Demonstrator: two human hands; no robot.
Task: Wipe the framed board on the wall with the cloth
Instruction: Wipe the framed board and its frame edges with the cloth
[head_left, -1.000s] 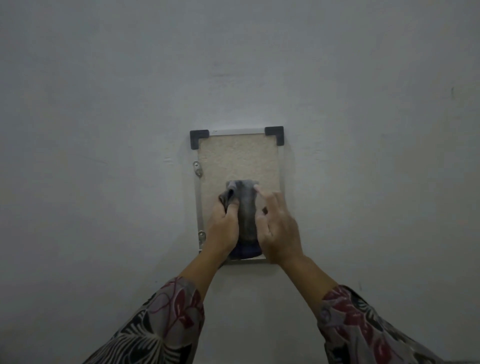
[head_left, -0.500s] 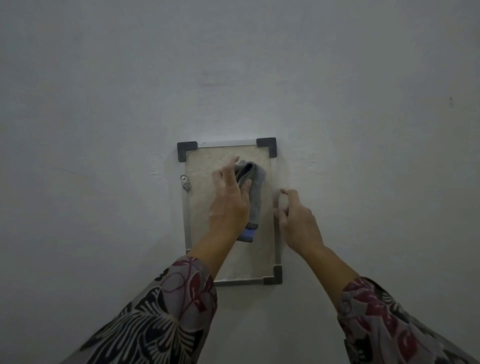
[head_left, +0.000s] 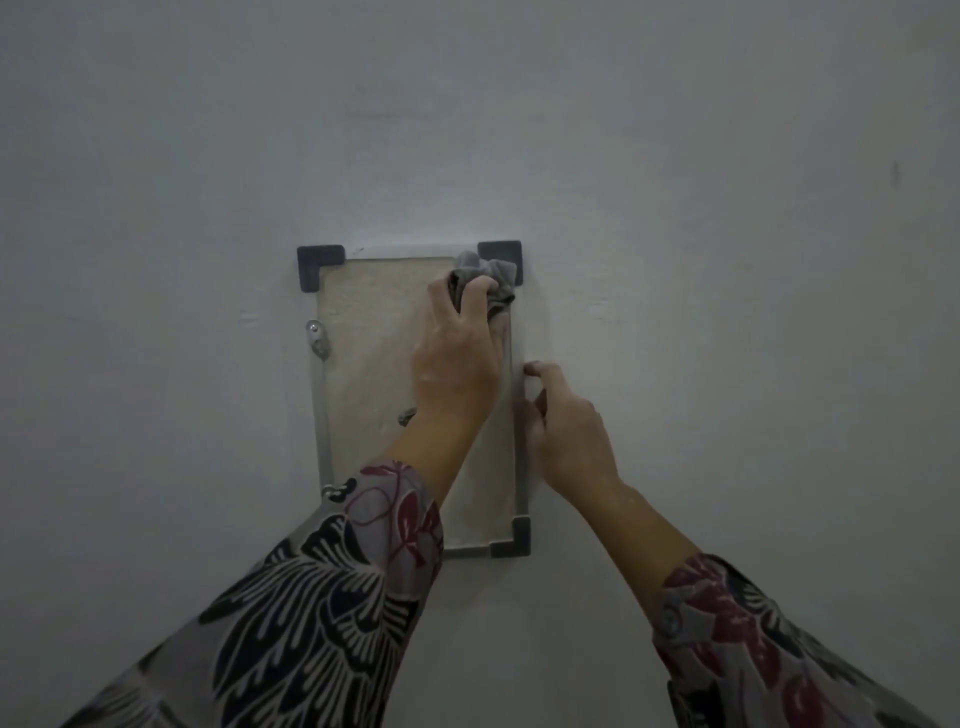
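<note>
1. Plain grey-white wall (head_left: 727, 208), dimly lit, fills the whole view.
2. Framed board (head_left: 374, 364): upright rectangle fixed flat to the wall at centre; beige textured panel, thin metal frame, dark corner caps (head_left: 319, 265) visible at three corners; small metal bracket (head_left: 318, 338) on its left edge.
3. Cloth (head_left: 485, 275): grey, bunched, pressed against the board's upper right corner, overlapping the corner cap there.
4. Left hand (head_left: 457, 358): reaches across the panel; fingers curled, grip closed around the cloth.
5. Right hand (head_left: 569, 431): at the frame's right edge, mid-height; fingers bent and touching the frame, grip loose, holding nothing that can be made out.
6. Sleeves (head_left: 322, 613): floral print, dark, cream and red, on both forearms.
</note>
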